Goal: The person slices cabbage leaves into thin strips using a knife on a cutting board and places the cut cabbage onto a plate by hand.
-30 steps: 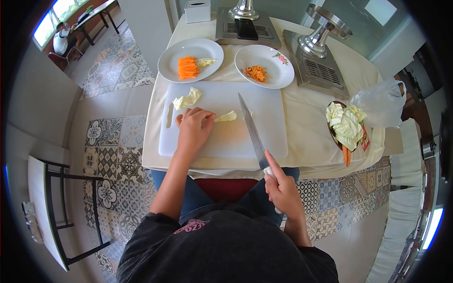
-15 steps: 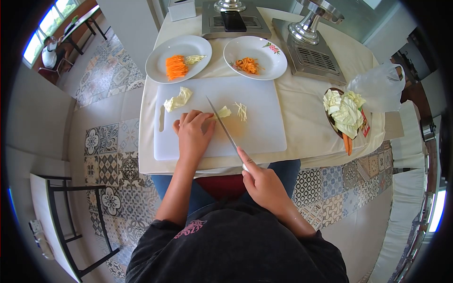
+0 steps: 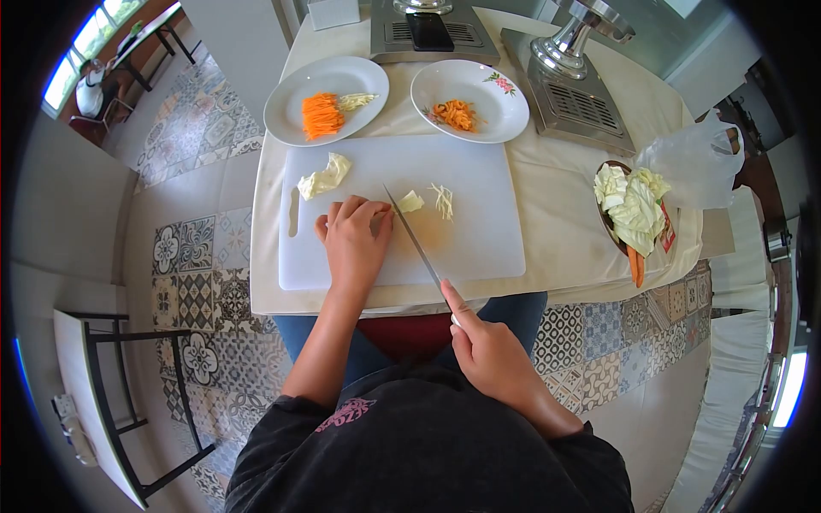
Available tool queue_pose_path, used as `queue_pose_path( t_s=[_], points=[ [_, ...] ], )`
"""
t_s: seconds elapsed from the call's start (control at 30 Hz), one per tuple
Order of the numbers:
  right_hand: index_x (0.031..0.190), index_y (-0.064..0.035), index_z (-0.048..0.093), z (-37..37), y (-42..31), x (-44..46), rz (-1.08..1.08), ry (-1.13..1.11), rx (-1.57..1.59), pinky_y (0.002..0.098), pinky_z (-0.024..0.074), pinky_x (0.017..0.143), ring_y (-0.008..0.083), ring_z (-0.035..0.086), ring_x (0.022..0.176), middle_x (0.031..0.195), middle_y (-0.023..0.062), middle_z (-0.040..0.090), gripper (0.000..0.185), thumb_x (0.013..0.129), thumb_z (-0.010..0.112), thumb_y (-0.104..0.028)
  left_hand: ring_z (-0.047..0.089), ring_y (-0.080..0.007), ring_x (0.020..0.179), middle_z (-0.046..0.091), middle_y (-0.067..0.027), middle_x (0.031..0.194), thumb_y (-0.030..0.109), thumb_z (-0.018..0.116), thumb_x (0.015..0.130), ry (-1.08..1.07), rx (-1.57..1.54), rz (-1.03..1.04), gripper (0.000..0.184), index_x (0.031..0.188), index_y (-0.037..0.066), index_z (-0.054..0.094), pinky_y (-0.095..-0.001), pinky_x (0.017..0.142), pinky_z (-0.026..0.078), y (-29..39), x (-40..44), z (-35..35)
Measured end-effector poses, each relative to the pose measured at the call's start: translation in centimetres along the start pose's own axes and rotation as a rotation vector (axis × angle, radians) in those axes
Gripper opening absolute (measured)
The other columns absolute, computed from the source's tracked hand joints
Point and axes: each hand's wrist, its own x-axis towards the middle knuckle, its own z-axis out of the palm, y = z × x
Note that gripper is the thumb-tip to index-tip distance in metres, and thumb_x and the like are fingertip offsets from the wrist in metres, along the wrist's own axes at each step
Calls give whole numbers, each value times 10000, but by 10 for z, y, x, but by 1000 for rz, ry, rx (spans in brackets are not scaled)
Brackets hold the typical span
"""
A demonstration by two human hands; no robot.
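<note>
While the left hand [image 3: 353, 248] lay over the left half of the cutting board [image 3: 483, 248], the small cabbage piece [image 3: 412, 202] sat just to the right of its fingertips, with the blade of the knife [image 3: 414, 240] between. Long axis of piece: roughly crosswise on the board, right end slightly farther from the person. Blade axis: diagonal, tip far and left, handle near and right, so it crossed the line of the piece at a steep angle. Contact between edge and piece could not be confirmed. Left hand was nearer to the piece; the right hand [image 3: 492, 346] was well back, past the board's near edge.

Hand states: right, closed around the knife handle, forefinger extended forward along it. Left, fingers bent and close together, thumb set apart from them; could not tell whether anything was pinched beneath.

Appearance of piece: pale yellow-green, flat, short, edges somewhat uneven. Just right of it, thin pale shreds [image 3: 443, 202] lay loosely, mostly pointing away from the person. A larger, crumpled cabbage leaf [image 3: 325, 177] rested at the board's far left, near the handle slot. Board was on the cloth-covered worktop [image 3: 560, 231], below two plates.
</note>
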Motion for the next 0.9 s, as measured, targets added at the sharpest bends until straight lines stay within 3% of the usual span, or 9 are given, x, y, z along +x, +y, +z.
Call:
queue_pose_path(
  t_s=[0.3,0.4,0.6,0.7,0.9],
  points=[
    [1568,-140,336,16,3,42,-26,45,-67,539,495,584,411,618,570,611,204,611,626,972,527,-135,584,-229,949,679,-4,916,184,750,859,22,12,28,77,914,132,757,-434,918,337,-2,-3,0],
    [1544,-178,398,15,3,41,-18,81,-36,490,451,591,409,581,559,623,220,573,613,955,538,-85,588,-229,941,687,-4,903,175,744,864,20,20,18,64,908,128,745,-441,920,336,-4,-4,-2],
    [1532,-175,423,12,6,47,-76,97,-83,475,447,580,390,552,534,606,204,548,594,956,548,-105,606,-229,903,709,8,853,160,751,856,-42,-39,-38,67,913,133,729,-442,927,336,-5,-9,-11],
    [1545,-195,397,10,10,52,-98,84,-101,511,483,585,405,603,569,616,187,602,617,949,547,-132,614,-228,899,714,12,846,159,757,851,-22,-24,-37,85,928,139,728,-443,927,340,-6,-12,-16],
    [1560,-177,372,4,17,38,-166,146,164,419,490,614,391,583,577,656,210,579,621,969,552,-108,615,-235,951,721,-3,923,175,774,834,9,-35,37,135,955,129,735,-423,931,356,-14,1,-18]
  ],
)
